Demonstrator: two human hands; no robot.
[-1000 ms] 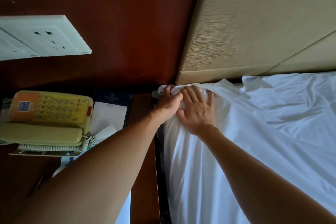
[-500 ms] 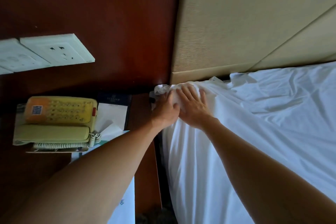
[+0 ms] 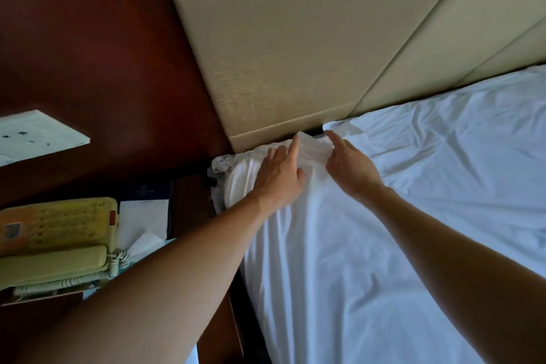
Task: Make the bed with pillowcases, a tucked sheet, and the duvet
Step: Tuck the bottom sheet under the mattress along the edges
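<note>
Your left hand [image 3: 280, 179] lies flat, fingers extended, index pointing into a sheet [image 3: 369, 245] fold at the headboard [image 3: 295, 68] gap. Your right hand [image 3: 351, 167] is loosely open, fingertips touching the same fold; grip unclear. Phone [image 3: 59, 233] and notepad [image 3: 144, 216] writing: unreadable.

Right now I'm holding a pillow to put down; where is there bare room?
Free: the sheet right of the right hand, below the headboard. Crowded: the corner where the left hand works, and the nightstand with telephone and papers.
</note>
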